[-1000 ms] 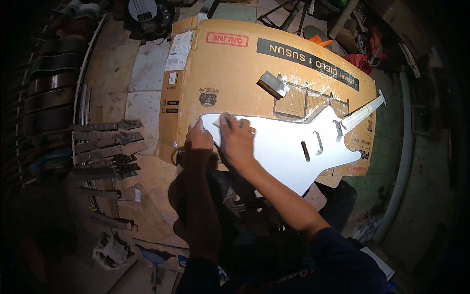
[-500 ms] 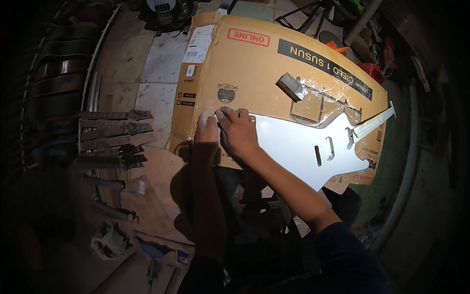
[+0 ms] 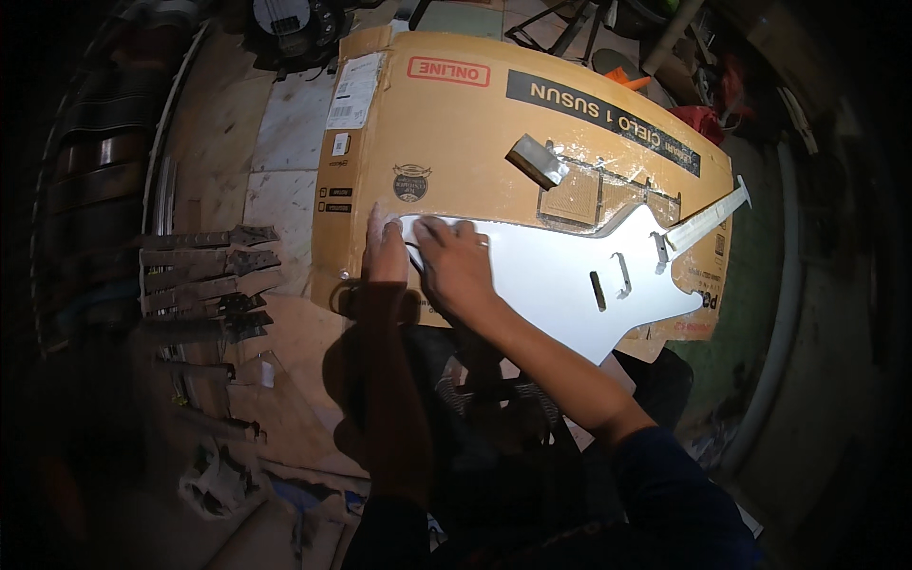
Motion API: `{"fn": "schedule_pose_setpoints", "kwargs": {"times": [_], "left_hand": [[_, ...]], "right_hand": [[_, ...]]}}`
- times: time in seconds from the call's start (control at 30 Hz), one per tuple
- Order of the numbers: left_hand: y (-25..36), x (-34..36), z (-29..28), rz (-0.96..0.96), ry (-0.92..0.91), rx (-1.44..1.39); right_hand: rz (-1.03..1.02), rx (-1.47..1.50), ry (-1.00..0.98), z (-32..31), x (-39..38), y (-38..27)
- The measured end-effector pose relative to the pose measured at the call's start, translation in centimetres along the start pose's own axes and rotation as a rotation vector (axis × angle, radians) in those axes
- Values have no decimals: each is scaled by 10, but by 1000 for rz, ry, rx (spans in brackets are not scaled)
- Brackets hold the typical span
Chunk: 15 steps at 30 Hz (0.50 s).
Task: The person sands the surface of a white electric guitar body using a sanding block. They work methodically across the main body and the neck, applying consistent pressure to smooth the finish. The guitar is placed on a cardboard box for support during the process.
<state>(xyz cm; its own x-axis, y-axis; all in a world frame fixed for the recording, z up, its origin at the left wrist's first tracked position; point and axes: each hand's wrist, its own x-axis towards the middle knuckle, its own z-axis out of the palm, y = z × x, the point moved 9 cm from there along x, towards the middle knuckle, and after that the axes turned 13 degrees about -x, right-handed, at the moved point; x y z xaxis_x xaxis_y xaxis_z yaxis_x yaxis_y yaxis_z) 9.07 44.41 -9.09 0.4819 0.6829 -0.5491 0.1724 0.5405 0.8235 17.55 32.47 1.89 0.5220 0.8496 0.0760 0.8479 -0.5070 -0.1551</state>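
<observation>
A white, angular electric guitar body (image 3: 546, 271) with a pale neck (image 3: 708, 218) lies flat on a cardboard sheet, its neck pointing to the far right. My left hand (image 3: 387, 252) is at the body's left end, fingers close together against the edge; whether something thin is inside them is hidden. Bent over the same end, my right hand (image 3: 459, 266) grips the guitar body, fingertips on its white top. A dark strip shows between the two hands. Beyond the body, a small rectangular block (image 3: 538, 161) with a shiny face rests on the cardboard.
The printed brown cardboard (image 3: 446, 123) spreads under the guitar. Several guitar necks (image 3: 209, 261) lie in a row at the left, near a rack of dark guitar bodies (image 3: 104, 152). A dark guitar (image 3: 290, 28) is at the far edge. Stand legs (image 3: 570, 33) and a red bag (image 3: 698, 123) sit far right.
The whole view has shifted slightly. My right hand has moved a little rightward along the guitar body, and the white corner now shows between my hands. The left hand's fingers have straightened somewhat.
</observation>
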Motion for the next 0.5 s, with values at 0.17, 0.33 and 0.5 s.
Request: {"fn": "schedule_pose_setpoints", "kwargs": {"times": [0.17,0.33,0.5], "left_hand": [[49,-43,31,61,4,352],[37,-29,36,118,-16,439],[49,-38,40,101,47,611]], "right_hand": [[326,-60,74,-37,-41,71],[217,-32,61,-14,-32,35],[366,-14,136,-33,-61,90]]}}
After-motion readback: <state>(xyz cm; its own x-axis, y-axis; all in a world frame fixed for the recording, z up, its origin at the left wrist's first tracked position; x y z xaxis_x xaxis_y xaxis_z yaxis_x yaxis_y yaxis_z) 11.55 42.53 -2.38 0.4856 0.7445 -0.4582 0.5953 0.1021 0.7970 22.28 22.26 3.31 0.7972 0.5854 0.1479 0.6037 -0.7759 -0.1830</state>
